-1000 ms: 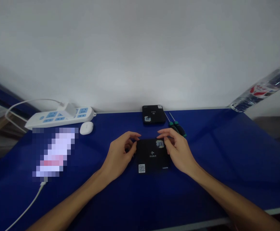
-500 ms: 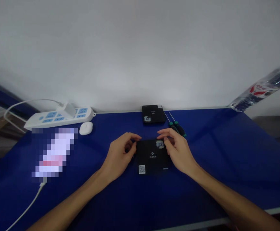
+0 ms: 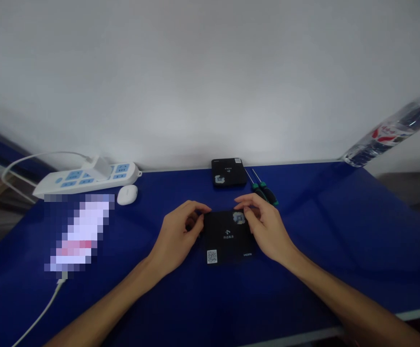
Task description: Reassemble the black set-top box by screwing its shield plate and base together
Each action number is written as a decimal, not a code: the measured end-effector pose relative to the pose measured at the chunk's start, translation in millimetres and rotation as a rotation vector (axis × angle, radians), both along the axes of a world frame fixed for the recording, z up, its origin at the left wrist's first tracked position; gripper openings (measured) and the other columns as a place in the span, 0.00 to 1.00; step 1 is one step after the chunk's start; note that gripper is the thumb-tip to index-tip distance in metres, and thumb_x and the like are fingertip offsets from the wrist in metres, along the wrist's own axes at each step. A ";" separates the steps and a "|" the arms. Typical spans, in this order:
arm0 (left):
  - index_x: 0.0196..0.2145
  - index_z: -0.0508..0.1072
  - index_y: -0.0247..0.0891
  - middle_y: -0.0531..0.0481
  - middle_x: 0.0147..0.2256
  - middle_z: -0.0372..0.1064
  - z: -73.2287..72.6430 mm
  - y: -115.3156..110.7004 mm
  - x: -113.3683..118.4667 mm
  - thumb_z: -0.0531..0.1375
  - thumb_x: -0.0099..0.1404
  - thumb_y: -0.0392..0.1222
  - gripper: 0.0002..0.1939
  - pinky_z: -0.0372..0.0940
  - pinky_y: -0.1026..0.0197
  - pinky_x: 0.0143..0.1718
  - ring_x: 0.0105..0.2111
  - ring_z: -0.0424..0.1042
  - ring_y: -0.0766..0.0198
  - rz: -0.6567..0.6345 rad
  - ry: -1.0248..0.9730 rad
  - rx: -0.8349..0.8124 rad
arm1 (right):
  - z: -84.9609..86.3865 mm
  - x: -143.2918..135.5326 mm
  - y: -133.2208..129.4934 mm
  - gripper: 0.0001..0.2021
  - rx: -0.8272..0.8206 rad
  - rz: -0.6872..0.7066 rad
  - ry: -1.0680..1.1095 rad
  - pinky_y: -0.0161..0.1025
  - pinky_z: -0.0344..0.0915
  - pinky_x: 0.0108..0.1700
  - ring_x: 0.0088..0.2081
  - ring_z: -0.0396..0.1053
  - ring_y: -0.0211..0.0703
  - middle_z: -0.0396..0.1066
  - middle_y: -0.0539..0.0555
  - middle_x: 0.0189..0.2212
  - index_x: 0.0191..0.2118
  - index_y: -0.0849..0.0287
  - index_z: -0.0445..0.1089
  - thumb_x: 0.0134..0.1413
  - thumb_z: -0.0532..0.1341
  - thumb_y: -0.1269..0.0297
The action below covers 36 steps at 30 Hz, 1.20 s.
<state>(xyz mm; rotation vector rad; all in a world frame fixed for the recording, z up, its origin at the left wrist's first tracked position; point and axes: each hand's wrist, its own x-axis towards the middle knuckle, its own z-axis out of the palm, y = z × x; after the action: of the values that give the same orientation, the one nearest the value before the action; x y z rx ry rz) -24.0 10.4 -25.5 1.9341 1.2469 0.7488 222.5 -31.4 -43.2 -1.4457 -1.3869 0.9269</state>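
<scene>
A flat black set-top box lies in front of me, with a QR sticker at its near left corner, HDMI lettering at the near right and a worn sticker at the far right. My left hand grips its far left corner between thumb and fingers. At the far right corner, my right hand holds it the same way, thumb near the worn sticker. Some fingertips are hidden behind the box. A second black set-top box lies farther back by the wall, beside two green-handled screwdrivers.
On the left of the blue table are a white power strip with a plugged-in charger, a white earbud case and a blurred-out phone on a cable. A water bottle stands at the back right.
Both hands keep their hold on the near box, which stays put on the table. The view has shifted very slightly.
</scene>
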 end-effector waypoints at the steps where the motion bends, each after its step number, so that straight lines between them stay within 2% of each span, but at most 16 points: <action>1: 0.48 0.80 0.46 0.52 0.37 0.78 -0.2 -0.2 0.1 0.60 0.75 0.41 0.09 0.75 0.57 0.34 0.32 0.78 0.60 0.001 -0.003 0.000 | 0.5 -0.2 -0.1 0.14 -0.001 -0.001 -0.001 0.42 0.74 0.35 0.38 0.80 0.48 0.81 0.56 0.48 0.54 0.54 0.77 0.72 0.56 0.68; 6: 0.49 0.80 0.46 0.50 0.45 0.79 4.0 -2.0 -0.5 0.60 0.76 0.44 0.09 0.75 0.55 0.37 0.37 0.79 0.59 0.016 -0.002 0.025 | 4.2 -0.8 -0.2 0.14 -0.025 -0.018 0.008 0.44 0.74 0.36 0.36 0.79 0.47 0.82 0.57 0.49 0.54 0.54 0.77 0.71 0.56 0.68; 8: 0.53 0.78 0.47 0.48 0.49 0.78 7.6 -3.2 -2.2 0.61 0.74 0.44 0.11 0.75 0.51 0.44 0.43 0.78 0.55 -0.036 0.031 0.077 | 4.8 -0.8 -0.2 0.14 -0.031 -0.025 0.015 0.44 0.74 0.36 0.36 0.79 0.48 0.82 0.57 0.49 0.53 0.54 0.77 0.71 0.56 0.68; 10: 0.60 0.74 0.49 0.46 0.55 0.75 10.9 -4.7 -4.3 0.64 0.71 0.43 0.20 0.73 0.44 0.55 0.53 0.75 0.49 -0.137 0.068 0.118 | 4.4 -0.7 -0.1 0.14 -0.025 -0.033 0.014 0.45 0.74 0.37 0.38 0.80 0.49 0.82 0.56 0.49 0.52 0.53 0.77 0.71 0.56 0.67; 12: 0.67 0.68 0.51 0.44 0.61 0.71 12.9 -6.4 -5.7 0.68 0.67 0.45 0.32 0.69 0.38 0.62 0.60 0.71 0.44 -0.235 0.110 0.107 | 3.5 -0.4 -0.2 0.13 -0.012 -0.039 0.010 0.45 0.75 0.37 0.39 0.80 0.50 0.82 0.56 0.48 0.52 0.53 0.77 0.70 0.56 0.67; 17: 0.75 0.55 0.55 0.39 0.67 0.64 14.4 -8.8 -3.8 0.79 0.55 0.54 0.58 0.61 0.29 0.67 0.66 0.63 0.36 -0.364 0.181 0.069 | 3.1 0.0 -0.7 0.14 0.005 -0.040 0.011 0.45 0.74 0.36 0.38 0.80 0.51 0.82 0.57 0.47 0.51 0.53 0.77 0.71 0.55 0.67; 21: 0.78 0.49 0.57 0.40 0.67 0.64 14.8 -8.1 -2.5 0.81 0.50 0.53 0.67 0.58 0.26 0.68 0.66 0.62 0.35 -0.401 0.213 0.051 | 4.8 -0.2 -1.0 0.14 -0.013 -0.037 -0.001 0.43 0.72 0.33 0.32 0.77 0.46 0.82 0.56 0.48 0.52 0.53 0.77 0.71 0.55 0.67; 26: 0.80 0.46 0.59 0.41 0.67 0.64 13.9 -7.8 -3.4 0.81 0.51 0.49 0.69 0.55 0.25 0.69 0.66 0.61 0.36 -0.423 0.232 0.040 | 6.5 0.0 -2.0 0.16 -0.019 -0.057 -0.010 0.41 0.69 0.28 0.21 0.68 0.38 0.83 0.55 0.46 0.51 0.53 0.78 0.71 0.53 0.67; 31: 0.79 0.48 0.59 0.42 0.67 0.66 14.2 -7.3 -6.0 0.82 0.49 0.50 0.70 0.62 0.28 0.67 0.63 0.66 0.38 -0.378 0.180 -0.001 | 6.7 2.2 -1.9 0.18 -0.018 -0.097 0.077 0.39 0.66 0.23 0.16 0.67 0.35 0.84 0.55 0.42 0.49 0.56 0.78 0.73 0.50 0.64; 33: 0.79 0.50 0.60 0.43 0.67 0.68 13.3 -6.5 -6.8 0.81 0.54 0.51 0.65 0.62 0.30 0.67 0.63 0.68 0.40 -0.340 0.147 -0.034 | 5.1 3.7 -0.5 0.18 -0.017 -0.114 0.125 0.38 0.63 0.20 0.15 0.65 0.35 0.84 0.56 0.42 0.49 0.57 0.78 0.74 0.51 0.60; 36: 0.76 0.57 0.59 0.46 0.65 0.71 10.3 -3.3 -6.9 0.73 0.68 0.53 0.46 0.58 0.32 0.70 0.65 0.68 0.44 -0.238 0.035 -0.129 | 2.8 6.1 1.6 0.18 -0.025 -0.125 0.160 0.37 0.58 0.17 0.14 0.65 0.35 0.84 0.56 0.41 0.49 0.57 0.78 0.75 0.52 0.57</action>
<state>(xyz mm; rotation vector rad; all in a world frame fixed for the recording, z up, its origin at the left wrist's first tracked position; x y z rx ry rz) -30.9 7.1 -15.2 1.9529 1.0346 0.5026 228.5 -29.8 -40.4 -1.4269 -1.1581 0.9601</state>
